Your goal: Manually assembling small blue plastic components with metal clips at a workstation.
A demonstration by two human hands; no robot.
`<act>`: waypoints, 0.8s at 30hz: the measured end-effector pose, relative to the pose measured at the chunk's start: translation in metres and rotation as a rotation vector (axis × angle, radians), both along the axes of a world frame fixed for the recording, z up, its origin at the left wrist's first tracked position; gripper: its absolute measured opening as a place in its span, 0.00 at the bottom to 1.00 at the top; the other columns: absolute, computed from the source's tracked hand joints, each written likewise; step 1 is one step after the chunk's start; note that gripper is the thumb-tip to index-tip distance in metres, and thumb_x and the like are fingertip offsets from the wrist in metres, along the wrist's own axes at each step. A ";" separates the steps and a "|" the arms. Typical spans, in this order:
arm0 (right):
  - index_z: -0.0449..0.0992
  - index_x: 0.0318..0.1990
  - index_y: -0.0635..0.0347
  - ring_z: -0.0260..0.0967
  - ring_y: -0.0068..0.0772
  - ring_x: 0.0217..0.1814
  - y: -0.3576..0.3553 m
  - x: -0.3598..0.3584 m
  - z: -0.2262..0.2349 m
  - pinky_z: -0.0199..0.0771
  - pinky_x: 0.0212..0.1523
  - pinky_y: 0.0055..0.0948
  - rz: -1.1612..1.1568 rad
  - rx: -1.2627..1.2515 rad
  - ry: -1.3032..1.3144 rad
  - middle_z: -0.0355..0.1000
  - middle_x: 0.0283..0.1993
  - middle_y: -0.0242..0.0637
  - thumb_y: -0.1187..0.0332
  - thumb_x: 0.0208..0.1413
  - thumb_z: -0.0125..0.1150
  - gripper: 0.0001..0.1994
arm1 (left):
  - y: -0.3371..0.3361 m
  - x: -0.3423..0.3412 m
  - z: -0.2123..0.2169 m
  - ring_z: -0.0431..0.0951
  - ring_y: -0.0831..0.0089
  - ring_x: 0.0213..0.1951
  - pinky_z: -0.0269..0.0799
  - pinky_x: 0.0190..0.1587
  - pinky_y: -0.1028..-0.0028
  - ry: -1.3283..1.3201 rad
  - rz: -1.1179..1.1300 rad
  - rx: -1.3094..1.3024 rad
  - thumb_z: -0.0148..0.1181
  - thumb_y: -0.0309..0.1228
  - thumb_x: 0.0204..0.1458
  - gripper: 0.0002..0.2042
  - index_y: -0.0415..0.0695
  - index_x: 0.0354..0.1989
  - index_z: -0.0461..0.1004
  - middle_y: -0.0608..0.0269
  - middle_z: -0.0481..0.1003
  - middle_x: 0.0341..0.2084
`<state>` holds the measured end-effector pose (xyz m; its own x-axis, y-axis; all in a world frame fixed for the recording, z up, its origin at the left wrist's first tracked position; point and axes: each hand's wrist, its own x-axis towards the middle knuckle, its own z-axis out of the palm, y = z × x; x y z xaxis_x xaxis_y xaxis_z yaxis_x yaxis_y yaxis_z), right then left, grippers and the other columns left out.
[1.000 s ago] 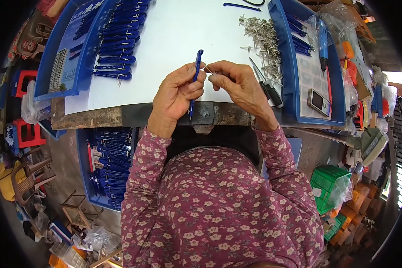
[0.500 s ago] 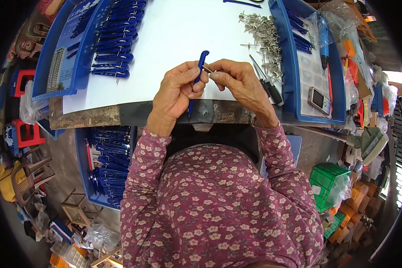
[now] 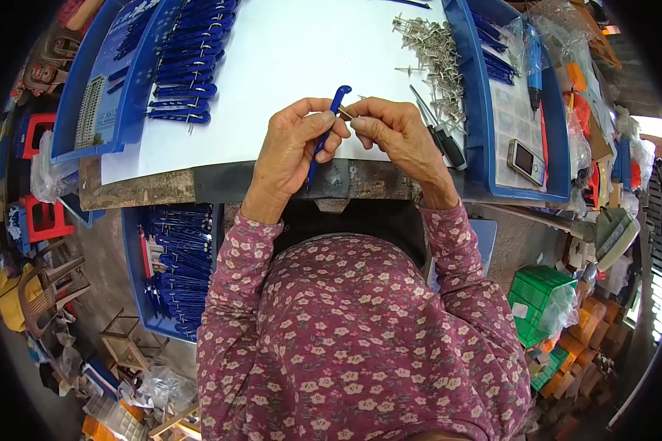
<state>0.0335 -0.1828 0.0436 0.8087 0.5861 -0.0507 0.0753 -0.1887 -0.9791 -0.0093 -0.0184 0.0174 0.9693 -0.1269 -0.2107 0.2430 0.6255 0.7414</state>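
Observation:
Over the table's front edge, my left hand (image 3: pixel 290 147) is closed around a slim blue plastic piece (image 3: pixel 339 100). It stands slanted, with its rounded, hooked end up and its thin end poking out below my fingers. My right hand (image 3: pixel 399 138) pinches a thin metal pin (image 3: pixel 346 114) between thumb and forefinger, its tip against or right beside the blue piece. My fingers hide where the two meet. To the right of my right hand lies a heap of small flat-headed metal pins (image 3: pixel 435 62), and below it a screwdriver with a black handle (image 3: pixel 450 149).
White sheeting (image 3: pixel 287 51) covers the table. Several blue pieces (image 3: pixel 187 70) lie stacked in a row at left, beside a blue tray (image 3: pixel 131 110). Another blue tray (image 3: pixel 485 125) at right holds a phone (image 3: pixel 527 163). Below the table sits a bin of blue pieces (image 3: pixel 180 272).
The blue piece has shifted slightly right and tilts a little more. My right hand has moved slightly right with the pin, and both hands keep their grip.

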 end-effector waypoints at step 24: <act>0.73 0.36 0.69 0.55 0.14 0.19 0.004 -0.012 -0.002 0.54 0.19 0.16 -0.054 -0.020 0.013 0.62 0.18 0.26 0.71 0.54 0.51 0.09 | -0.003 -0.006 -0.005 0.63 0.83 0.16 0.54 0.16 0.86 -0.064 0.026 0.058 0.49 0.26 0.52 0.08 0.33 0.36 0.67 0.59 0.72 0.21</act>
